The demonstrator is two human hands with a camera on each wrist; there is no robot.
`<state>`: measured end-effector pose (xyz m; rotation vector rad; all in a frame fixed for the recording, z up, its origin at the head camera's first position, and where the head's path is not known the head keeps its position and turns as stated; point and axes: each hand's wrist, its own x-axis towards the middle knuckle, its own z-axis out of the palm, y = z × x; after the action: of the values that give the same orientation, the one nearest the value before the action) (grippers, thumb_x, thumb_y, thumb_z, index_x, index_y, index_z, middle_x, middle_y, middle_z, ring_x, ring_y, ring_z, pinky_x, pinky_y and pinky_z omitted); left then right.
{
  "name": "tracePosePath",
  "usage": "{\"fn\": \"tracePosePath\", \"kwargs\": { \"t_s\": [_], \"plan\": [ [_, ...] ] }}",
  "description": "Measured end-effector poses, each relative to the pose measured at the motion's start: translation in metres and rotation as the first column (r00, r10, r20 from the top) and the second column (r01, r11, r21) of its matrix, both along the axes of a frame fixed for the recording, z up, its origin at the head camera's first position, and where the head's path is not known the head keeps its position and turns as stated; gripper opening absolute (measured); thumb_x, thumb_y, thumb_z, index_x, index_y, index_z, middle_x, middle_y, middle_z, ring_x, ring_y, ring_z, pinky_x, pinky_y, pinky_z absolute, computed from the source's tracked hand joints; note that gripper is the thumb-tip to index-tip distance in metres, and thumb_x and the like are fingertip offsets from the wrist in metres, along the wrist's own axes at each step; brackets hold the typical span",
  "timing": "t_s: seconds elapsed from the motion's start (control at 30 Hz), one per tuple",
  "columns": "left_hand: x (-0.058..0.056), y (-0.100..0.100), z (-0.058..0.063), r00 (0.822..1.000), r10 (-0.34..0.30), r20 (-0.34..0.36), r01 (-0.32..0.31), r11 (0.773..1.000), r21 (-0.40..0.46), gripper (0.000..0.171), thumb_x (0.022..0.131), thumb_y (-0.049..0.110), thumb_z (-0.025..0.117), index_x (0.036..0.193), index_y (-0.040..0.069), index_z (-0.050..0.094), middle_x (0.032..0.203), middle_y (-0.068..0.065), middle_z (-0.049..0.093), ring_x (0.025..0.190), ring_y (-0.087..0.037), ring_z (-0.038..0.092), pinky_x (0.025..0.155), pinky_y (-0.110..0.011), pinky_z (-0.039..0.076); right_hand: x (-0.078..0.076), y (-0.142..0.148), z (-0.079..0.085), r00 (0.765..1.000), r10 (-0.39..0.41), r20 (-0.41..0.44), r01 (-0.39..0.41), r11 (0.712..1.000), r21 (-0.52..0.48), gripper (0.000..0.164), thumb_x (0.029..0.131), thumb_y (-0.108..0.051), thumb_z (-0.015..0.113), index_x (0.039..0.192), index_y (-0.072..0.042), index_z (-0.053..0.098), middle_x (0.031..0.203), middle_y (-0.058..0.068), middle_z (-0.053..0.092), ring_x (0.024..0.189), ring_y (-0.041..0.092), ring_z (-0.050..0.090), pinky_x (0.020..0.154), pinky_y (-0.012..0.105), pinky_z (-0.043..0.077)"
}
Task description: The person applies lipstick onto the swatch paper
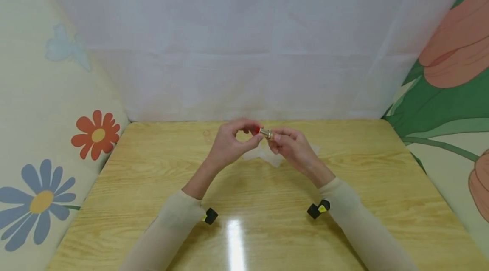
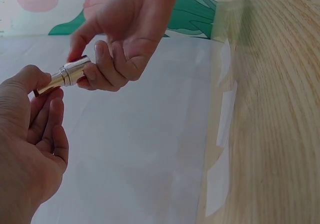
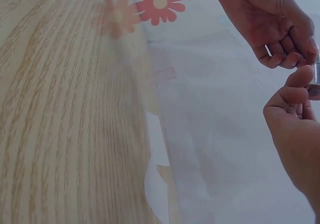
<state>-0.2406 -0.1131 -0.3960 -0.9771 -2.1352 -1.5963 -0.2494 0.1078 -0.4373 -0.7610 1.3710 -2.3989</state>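
Note:
A slim gold lipstick (image 1: pixel 266 133) with a red tip is held between both hands above the far part of the table. My right hand (image 1: pixel 292 145) grips its base with thumb and curled fingers. My left hand (image 1: pixel 231 143) pinches the red-tipped end between thumb and fingertips, which partly cover it. In the left wrist view the lipstick (image 2: pixel 75 72) lies slantwise from one hand to the other, its shiny base toward the right hand (image 2: pixel 132 34). Only part of the lipstick (image 3: pixel 314 91) shows at the right wrist view's edge.
Below the hands is a wood-grain table (image 1: pixel 244 194), with thin white pieces (image 1: pixel 272 157) near its far edge. A white cloth (image 1: pixel 244 50) hangs behind. Flower-patterned panels stand at left (image 1: pixel 46 105) and right (image 1: pixel 451 122). Each sleeve bears a small black device.

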Motion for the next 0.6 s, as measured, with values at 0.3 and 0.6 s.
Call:
{"fn": "tracePosePath", "kwargs": {
  "t_s": [0.3, 0.6],
  "plan": [
    [-0.0042, -0.0010, -0.0056, 0.998, 0.057, -0.012, -0.057, 0.998, 0.022, 0.017, 0.091, 0.011, 0.078, 0.108, 0.008, 0.076, 0.092, 0.003, 0.071, 0.081, -0.017, 0.065, 0.077, -0.037, 0.051, 0.0029, -0.0002, 0.0002, 0.997, -0.067, 0.032, 0.068, 0.997, -0.028, 0.035, 0.094, -0.009, 0.076, 0.125, -0.005, 0.062, 0.118, 0.011, 0.066, 0.099, 0.022, 0.066, 0.088, 0.031, 0.052],
    [-0.0045, 0.0003, -0.0077, 0.998, 0.066, -0.014, -0.066, 0.997, 0.027, 0.019, 0.090, 0.008, 0.079, 0.109, 0.008, 0.076, 0.093, 0.002, 0.072, 0.082, -0.017, 0.065, 0.078, -0.039, 0.050, 0.0014, -0.0021, -0.0009, 0.993, -0.118, 0.002, 0.118, 0.993, -0.031, 0.017, 0.097, -0.004, 0.070, 0.113, -0.005, 0.070, 0.105, 0.009, 0.069, 0.088, 0.018, 0.064, 0.084, 0.029, 0.051]
  ]
}}
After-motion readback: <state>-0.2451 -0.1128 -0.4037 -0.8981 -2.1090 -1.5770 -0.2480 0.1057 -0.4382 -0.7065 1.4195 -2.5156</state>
